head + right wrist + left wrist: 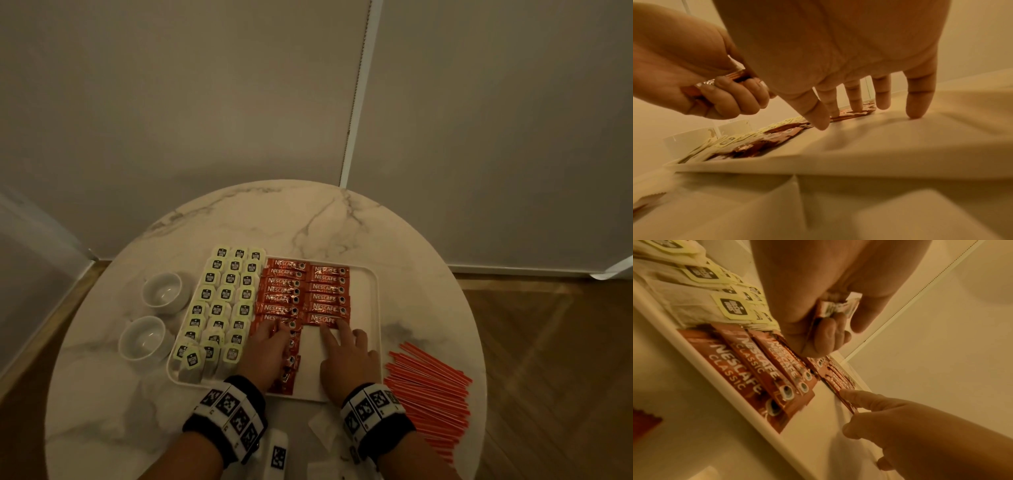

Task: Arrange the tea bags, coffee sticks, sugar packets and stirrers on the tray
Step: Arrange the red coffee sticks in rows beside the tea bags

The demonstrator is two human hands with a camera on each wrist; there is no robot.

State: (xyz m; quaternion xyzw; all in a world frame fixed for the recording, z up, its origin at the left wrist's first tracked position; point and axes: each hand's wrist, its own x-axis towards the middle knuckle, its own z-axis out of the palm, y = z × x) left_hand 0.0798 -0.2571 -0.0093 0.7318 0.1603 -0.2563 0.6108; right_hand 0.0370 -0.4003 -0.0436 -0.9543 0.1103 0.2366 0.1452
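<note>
Head view showed me both hands low over the white tray. My left hand was curled round a small bundle of Nescafé coffee sticks, which I judged to be stock held ready for feeding out one at a time. My right hand held nothing; its fingers were straight and spread, the tips pressing down on the nearest stick of the right-hand column, probably to square it against the row behind.

Two columns of coffee sticks already lay flat across the middle of the tray, labels up and overlapping like shingles. The left one ran nearly to the tray's near edge, the right one stopped about halfway, so I took the coffee step as still in hand. Tea bags filled the left part of the tray in three columns, tags showing, a few at the near end loose and tilted.

Orange stirrers lay in a heap on the marble surface just right of the tray, not yet placed. Pale paper packets near my wrists might have been the sugar, though I could not tell. Two white cups stood left of the tray.
</note>
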